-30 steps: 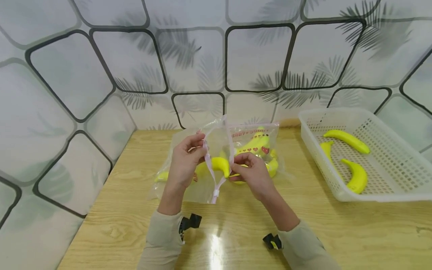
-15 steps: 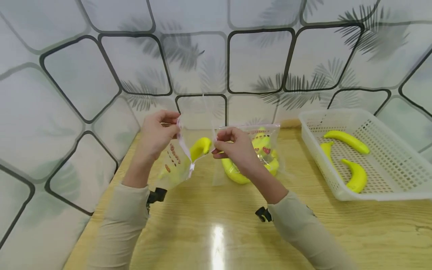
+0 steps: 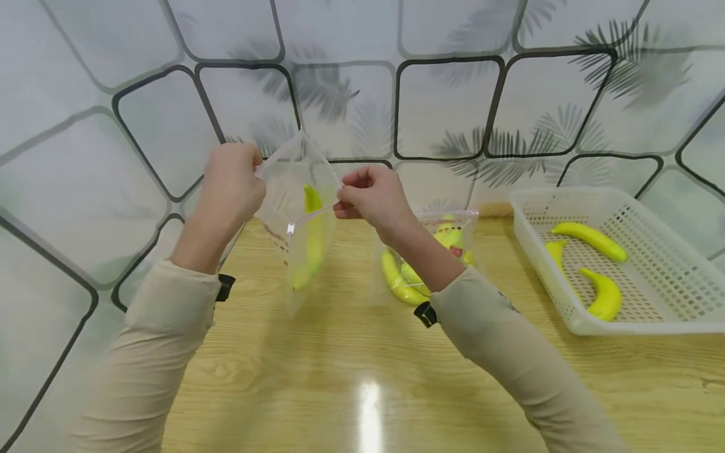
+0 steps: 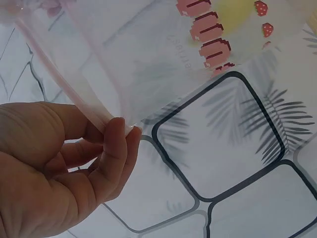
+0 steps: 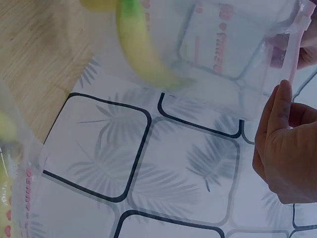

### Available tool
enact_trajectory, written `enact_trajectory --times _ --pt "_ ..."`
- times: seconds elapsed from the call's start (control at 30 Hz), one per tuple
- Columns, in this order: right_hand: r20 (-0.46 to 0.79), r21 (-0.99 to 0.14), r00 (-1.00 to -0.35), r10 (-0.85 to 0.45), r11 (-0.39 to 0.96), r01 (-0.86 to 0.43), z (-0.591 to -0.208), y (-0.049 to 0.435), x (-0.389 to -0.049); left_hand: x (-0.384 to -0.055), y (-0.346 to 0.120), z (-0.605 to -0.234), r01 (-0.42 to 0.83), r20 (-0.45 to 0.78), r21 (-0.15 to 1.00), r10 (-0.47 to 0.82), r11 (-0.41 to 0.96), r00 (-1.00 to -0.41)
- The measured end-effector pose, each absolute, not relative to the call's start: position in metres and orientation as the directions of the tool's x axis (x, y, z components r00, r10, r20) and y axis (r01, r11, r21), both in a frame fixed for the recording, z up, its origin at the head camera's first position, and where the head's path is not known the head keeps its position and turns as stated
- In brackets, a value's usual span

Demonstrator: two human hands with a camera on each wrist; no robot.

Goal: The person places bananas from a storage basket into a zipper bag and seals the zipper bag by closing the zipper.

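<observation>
Raised over the table, a clear zip bag [image 3: 274, 201] with pink print has its mouth spread apart and turned up. A yellow banana [image 3: 314, 236] stands nearly upright inside it; the right wrist view shows the same banana [image 5: 141, 49] through the film, with a green patch. My left hand [image 3: 232, 179] pinches the bag's left edge; in the left wrist view, thumb and fingertips [image 4: 116, 131] grip the pink-edged rim. My right hand [image 3: 374, 202] pinches the opposite rim between thumb and fingers, beside the pink zip strip [image 5: 293, 54]. A white slider [image 3: 291, 229] sits on the zip's near end.
A second printed zip bag [image 3: 467, 221] with several yellow fruits lies behind my right forearm. To the right stands a white perforated basket [image 3: 640, 328] holding bananas [image 3: 590, 241]. A patterned wall covering [image 3: 447, 107] rises behind the wooden table [image 3: 294, 384].
Both hands have moved left and up with the bag, lifting it off the table. The banana has swung from lying sideways to nearly upright inside it.
</observation>
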State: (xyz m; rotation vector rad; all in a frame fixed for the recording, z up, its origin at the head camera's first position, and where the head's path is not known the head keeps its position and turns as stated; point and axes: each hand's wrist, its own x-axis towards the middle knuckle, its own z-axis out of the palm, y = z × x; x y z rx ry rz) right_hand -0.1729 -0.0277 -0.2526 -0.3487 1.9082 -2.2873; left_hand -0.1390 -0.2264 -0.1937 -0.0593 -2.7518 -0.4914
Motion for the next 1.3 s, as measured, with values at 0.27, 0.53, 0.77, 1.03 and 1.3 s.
enact_trajectory --times 0.27,0.53,0.77,1.03,1.3 --pt "0.065 -0.99 -0.965 -0.255 -0.134 -0.032 -0.244 -0.033 -0.167 -0.136 -0.224 -0.189 0.066 0.24 0.229 0.009 0.971 -0.971" --pt "0.022 -0.993 -0.963 -0.27 -0.119 0.011 -0.267 -0.03 -0.167 -0.134 -0.217 -0.201 0.129 0.326 0.24 0.045 0.962 -0.944" --pt "-0.043 -0.992 -0.963 -0.267 -0.103 0.073 -0.315 -0.011 -0.162 -0.136 -0.194 -0.227 0.193 0.163 0.288 0.151 0.938 -0.975" --pt "-0.156 -0.984 -0.964 -0.213 -0.046 0.17 -0.376 0.026 -0.164 -0.138 -0.159 -0.279 0.236 0.208 0.521 0.146 0.82 -0.967" --pt "-0.168 -0.983 -0.97 -0.178 -0.043 0.178 -0.407 0.043 -0.163 -0.137 -0.143 -0.325 0.21 0.238 0.797 0.025 0.567 -0.971"
